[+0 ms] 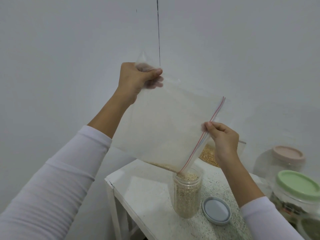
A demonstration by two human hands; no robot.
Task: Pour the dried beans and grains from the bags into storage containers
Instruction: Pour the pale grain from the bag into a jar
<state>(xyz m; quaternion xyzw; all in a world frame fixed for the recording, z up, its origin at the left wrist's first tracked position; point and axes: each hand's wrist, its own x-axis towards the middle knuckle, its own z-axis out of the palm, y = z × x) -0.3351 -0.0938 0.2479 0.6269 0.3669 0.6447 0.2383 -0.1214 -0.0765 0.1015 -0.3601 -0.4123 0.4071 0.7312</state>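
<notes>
Clear zip bag [166,125] held up mid-frame, tilted, nearly empty. Left hand [136,80] in upper centre, closed around the bag's bottom corner, thumb over the plastic, fingers seen through it. Right hand [223,137] at centre right, pinching the bag's red and blue zip strip [206,132] between thumb and fingers. Both arms in white sleeves [57,179].

Last of the grains [164,166] sit along the bag's low edge, sliding to the lowest corner of the opening. That corner dips into the mouth of a clear jar [187,193] at lower centre. Jar stands upright on the tabletop [149,193], filled with the same pale grains almost to the rim, no lid on it.

Grey round lid [216,210] lies flat on the tabletop just right of the jar, not touching as far as can be told.

Behind the right hand, another bag with yellow grains [207,155] rests on the tabletop, partly hidden by the wrist.

Right edge of frame: big clear jar with pink lid [288,154] further back, another with green lid [298,185] nearer, dark contents in the green-lidded one, too blurred to name.

Tabletop is white, speckled on its right part, with a white frame below at lower centre. Plain white wall [69,49] fills the upper frame; a thin dark vertical line [158,32] runs down it above the left hand.
</notes>
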